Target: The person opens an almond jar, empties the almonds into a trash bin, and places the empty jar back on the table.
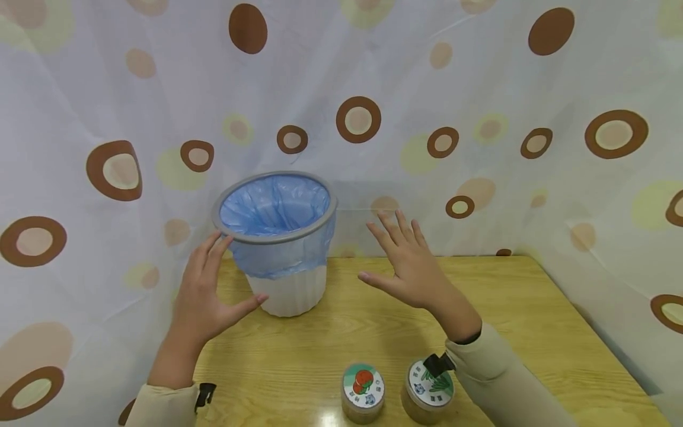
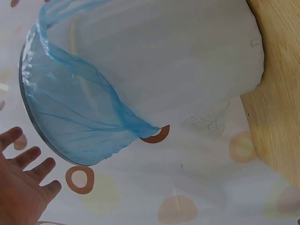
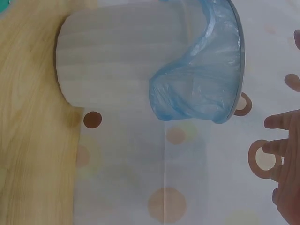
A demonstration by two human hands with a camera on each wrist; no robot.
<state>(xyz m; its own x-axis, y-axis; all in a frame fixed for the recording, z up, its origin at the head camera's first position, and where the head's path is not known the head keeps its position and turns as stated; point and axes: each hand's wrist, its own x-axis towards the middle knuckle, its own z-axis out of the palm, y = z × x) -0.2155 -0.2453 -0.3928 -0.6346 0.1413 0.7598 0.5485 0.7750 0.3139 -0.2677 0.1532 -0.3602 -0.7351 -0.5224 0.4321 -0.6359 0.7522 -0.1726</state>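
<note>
A white trash can [image 1: 290,293] stands at the back left of the table, its grey rim [image 1: 277,239] holding a blue plastic bag [image 1: 274,204] folded down over the outside. My left hand [image 1: 203,293] is raised at the can's left, fingers spread, fingertips close to the rim in the head view. In the left wrist view, a gap shows between those fingers and the rim. To the right of the can, my right hand [image 1: 411,270] hovers with fingers stretched apart and holds nothing. The right wrist view shows its fingers [image 3: 276,147] away from the bag.
Two small round tubs stand near the front of the wooden table [image 1: 512,308]: one with a tomato label [image 1: 364,385], the other with a green vegetable label [image 1: 429,385], partly behind the right wrist strap. A dotted curtain [image 1: 400,77] hangs behind and at both sides.
</note>
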